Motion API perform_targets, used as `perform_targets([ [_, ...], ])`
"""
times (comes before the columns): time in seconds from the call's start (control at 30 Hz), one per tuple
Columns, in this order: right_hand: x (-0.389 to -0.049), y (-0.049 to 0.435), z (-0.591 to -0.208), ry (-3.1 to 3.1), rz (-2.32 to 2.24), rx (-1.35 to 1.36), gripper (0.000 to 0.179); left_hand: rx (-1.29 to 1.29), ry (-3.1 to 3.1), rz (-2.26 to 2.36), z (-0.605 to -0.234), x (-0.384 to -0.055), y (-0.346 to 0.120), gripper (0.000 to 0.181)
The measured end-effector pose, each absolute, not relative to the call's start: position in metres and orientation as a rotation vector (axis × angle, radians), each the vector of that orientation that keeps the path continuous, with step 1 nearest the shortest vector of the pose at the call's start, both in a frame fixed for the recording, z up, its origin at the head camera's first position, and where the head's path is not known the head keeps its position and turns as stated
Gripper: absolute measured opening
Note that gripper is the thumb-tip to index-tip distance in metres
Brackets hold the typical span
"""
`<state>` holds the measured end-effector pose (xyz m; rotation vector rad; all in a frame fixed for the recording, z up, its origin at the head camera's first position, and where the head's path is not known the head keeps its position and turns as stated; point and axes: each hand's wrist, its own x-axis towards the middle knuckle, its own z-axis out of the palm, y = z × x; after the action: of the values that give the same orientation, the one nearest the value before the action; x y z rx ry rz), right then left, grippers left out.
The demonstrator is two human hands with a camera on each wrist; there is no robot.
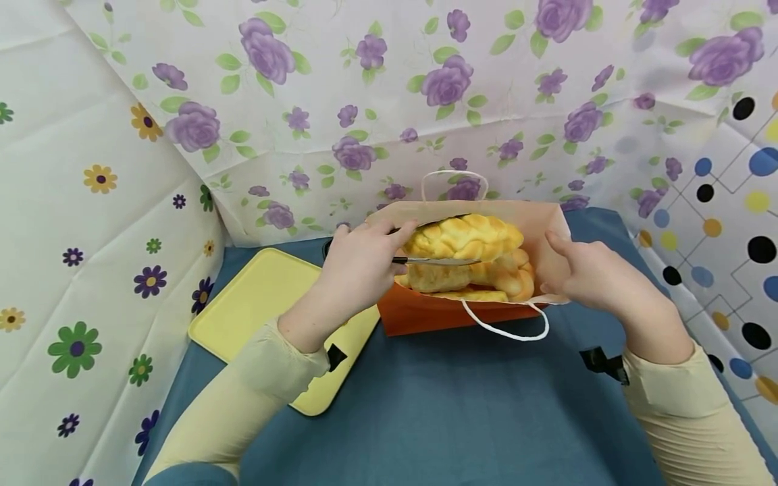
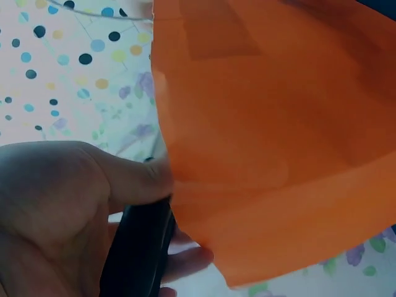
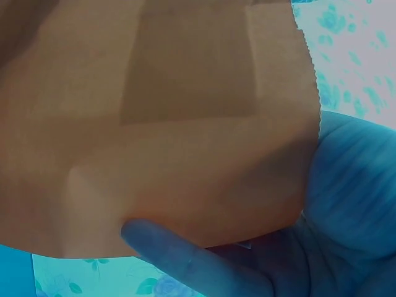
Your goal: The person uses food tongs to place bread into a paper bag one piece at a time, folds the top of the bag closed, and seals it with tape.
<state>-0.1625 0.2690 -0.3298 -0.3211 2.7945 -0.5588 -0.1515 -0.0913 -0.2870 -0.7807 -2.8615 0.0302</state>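
Note:
In the head view, my left hand holds a pair of black-handled tongs whose ends lie along both sides of a yellow braided bread. This bread is at the mouth of an orange paper bag, above several other breads inside it. The tongs' black handle runs through my palm in the left wrist view, close to the bag's side. My right hand grips the right edge of the bag, with one finger lying across the paper in the right wrist view.
A yellow tray lies at the left on the blue tablecloth, partly hidden by my left forearm. White cord handles stick out from the bag front and back. Flower-patterned sheets rise behind the table.

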Motion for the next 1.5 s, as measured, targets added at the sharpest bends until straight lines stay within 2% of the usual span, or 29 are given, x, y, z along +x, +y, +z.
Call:
perform_targets([
  [0.4, -0.162, 0.270, -0.329, 2.780, -0.577, -0.300, 0.098, -0.914, -2.894, 0.247, -0.280, -0.153, -0.062, 0.070],
  [0.9, -0.161, 0.271, -0.331, 2.758, -0.618, -0.293, 0.100, -1.011, -3.096, 0.345, -0.301, -0.163, -0.025, 0.074],
  [1.5, -0.161, 0.271, -0.331, 2.784, -0.602, -0.315, 0.100, -0.973, -3.180, 0.230, -0.291, -0.165, -0.030, 0.089],
])
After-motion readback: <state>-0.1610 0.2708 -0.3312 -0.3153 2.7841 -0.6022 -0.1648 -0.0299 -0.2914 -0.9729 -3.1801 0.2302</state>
